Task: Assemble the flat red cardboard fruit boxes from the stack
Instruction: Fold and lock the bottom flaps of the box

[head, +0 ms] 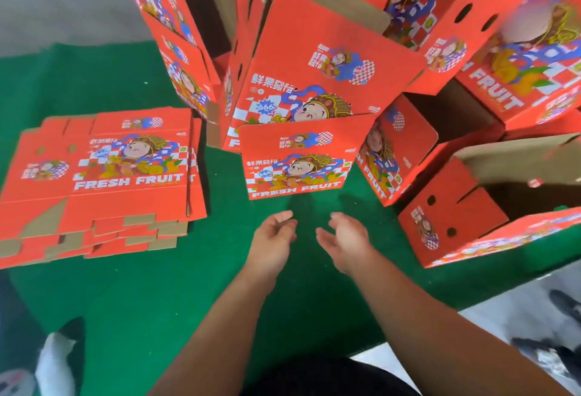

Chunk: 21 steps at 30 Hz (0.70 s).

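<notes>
Head view, looking down at a green-covered worktop (157, 285).

Hands: I see both held out over the green surface, close together, palms turned toward each other. Left hand (274, 240) has its fingers (283, 219) loosely curled inward, nothing in them. Right hand (345, 243) likewise, fingers relaxed and slightly bent, nothing held. Neither hand touches any cardboard.

Task items: the stack of flat boxes (100, 181) lies on the worktop to the left of the hands, well apart from them. Sheets are red with a cartoon figure and "FRESH FRUIT" lettering; brown cardboard edges show along the near side, where the sheets are not squared up.

Directly ahead of the hands, near but apart from them, a folded box (298, 163) stands on the worktop with its printed face toward me. Behind it a taller leaning box (320, 62) rises with its flap up; whether the two touch I cannot tell.

To the right, several assembled boxes (456, 219) lie on their sides with open mouths showing brown interiors, round holes punched in their walls. More red boxes (176, 49) stand piled at the back left and along the top right.

Bottom left: a white-and-black shoe (59, 361) on the floor. Image is slightly motion-blurred at the edges.
</notes>
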Available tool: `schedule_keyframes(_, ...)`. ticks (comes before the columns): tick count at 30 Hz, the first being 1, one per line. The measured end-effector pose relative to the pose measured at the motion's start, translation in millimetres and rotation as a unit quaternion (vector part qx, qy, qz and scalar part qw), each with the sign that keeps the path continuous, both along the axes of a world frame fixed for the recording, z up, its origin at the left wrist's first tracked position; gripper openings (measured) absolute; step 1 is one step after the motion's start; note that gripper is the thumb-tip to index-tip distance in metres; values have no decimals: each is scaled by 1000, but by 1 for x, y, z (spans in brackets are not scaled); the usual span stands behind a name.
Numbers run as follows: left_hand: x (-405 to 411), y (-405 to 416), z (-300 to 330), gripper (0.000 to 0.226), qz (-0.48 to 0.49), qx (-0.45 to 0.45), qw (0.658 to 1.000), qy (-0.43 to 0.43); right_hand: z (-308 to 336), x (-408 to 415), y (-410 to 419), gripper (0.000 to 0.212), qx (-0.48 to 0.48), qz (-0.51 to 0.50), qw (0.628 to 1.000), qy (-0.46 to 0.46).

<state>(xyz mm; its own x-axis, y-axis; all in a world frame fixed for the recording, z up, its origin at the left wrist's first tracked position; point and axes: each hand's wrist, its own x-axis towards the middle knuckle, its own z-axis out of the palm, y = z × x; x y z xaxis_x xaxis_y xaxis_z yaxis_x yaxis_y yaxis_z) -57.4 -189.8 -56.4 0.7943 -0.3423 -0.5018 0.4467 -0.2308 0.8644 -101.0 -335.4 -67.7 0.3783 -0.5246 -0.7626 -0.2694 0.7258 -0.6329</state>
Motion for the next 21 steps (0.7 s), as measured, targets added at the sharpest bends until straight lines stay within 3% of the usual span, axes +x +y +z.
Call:
schedule_keyframes(3,14,12,-1,20,29,-13,999,5,1,27,40,3,0,104,995,-14)
schedule_keyframes(7,37,52,-4,21,85,-21,996,7,5,67,96,17,-27,207,978,-12)
schedule_keyframes(14,93,157,-2,11,205,11,977,-48,3,149,195,17,-56,365,929,4)
schedule_keyframes(17,121,199,-6,22,212,73,971,-81,-5,179,229,14,-109,412,905,8)
schedule_keyframes(21,155,258,-32,47,101,277,939,-179,-16,204,247,30,-174,422,890,29)
